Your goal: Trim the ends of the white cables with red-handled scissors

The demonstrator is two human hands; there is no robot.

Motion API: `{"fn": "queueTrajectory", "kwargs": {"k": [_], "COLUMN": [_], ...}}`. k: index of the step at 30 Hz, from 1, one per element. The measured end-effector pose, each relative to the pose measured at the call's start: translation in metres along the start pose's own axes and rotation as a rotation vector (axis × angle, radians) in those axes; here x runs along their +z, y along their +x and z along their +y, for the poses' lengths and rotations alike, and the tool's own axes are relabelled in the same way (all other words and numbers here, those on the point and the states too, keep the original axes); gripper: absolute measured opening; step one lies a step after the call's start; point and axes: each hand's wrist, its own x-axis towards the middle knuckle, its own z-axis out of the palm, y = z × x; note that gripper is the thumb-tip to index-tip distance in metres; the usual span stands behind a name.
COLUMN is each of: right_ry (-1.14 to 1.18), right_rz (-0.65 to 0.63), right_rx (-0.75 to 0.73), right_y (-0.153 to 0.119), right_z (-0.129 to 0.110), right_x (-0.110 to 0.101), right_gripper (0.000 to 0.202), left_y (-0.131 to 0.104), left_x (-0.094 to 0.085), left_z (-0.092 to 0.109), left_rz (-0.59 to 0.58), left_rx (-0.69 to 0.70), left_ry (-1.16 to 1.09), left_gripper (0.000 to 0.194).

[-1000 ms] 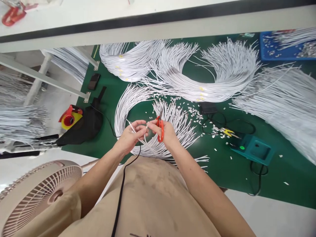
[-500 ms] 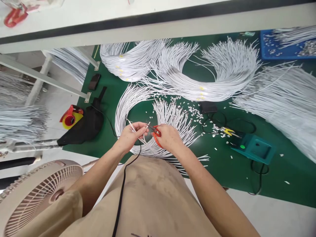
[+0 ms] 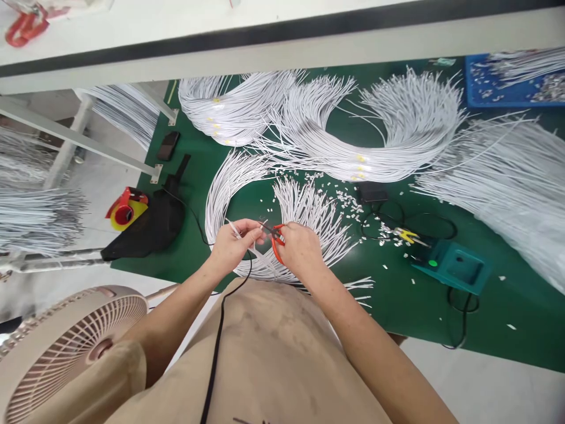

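My left hand (image 3: pixel 236 241) pinches a white wire (image 3: pixel 233 228) between thumb and fingers, its short end sticking up near the fingertips. Red-handled scissors (image 3: pixel 277 241) are in my right hand (image 3: pixel 300 247), the blades pointing left and touching or almost touching the wire end by my left fingertips. Whether the blades are closed on the wire is too small to tell. Around and under both hands lies a curved bundle of white wires (image 3: pixel 218 194), with its dark-tipped ends (image 3: pixel 315 215) fanned out just beyond my right hand.
More white wire bundles (image 3: pixel 371 162) lie behind on the green table (image 3: pixel 410 318). Small white scraps (image 3: pixel 348 203), yellow pliers (image 3: pixel 406 235) and a teal device (image 3: pixel 463 265) are on the right. A tape dispenser (image 3: pixel 126 212) and black bag (image 3: pixel 161 227) sit left, a fan (image 3: pixel 101 347) lower left.
The scissors have moved slightly left, their blades now nearer my left fingertips. The handles have turned a little in my right hand. My left hand still pinches the wire.
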Motion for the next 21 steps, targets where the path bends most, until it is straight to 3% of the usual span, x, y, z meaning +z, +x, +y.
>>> {"fn": "queueTrajectory", "kwargs": {"k": [6,10,13,18,21], "right_ry": [-0.004,0.115,0.402,1.176,1.396], "right_rz": [0.053,0.043,0.039,0.089,0.069], "right_rx": [0.018,0.045,0.123,0.304,0.364], "right_y": [-0.001,0.000,0.003,0.012,0.015], "right_z": [-0.002,0.001,0.003,-0.005,-0.012], "right_x": [0.005,0.008,0.008,0.000,-0.005], "right_gripper": [0.025,0.023,0.023,0.019,0.015], "left_y": [-0.002,-0.002,-0.002,-0.003,-0.005], "left_x": [0.002,0.000,-0.002,-0.002,0.001], "left_z": [-0.002,-0.002,-0.002,0.000,0.001], "left_rz": [0.015,0.025,0.032,0.055,0.067], "left_rx": [0.040,0.041,0.033,0.035,0.039], "left_ry": [0.051,0.070,0.088,0.125,0.134], "left_gripper": [0.021,0.021,0.026,0.029,0.026]}}
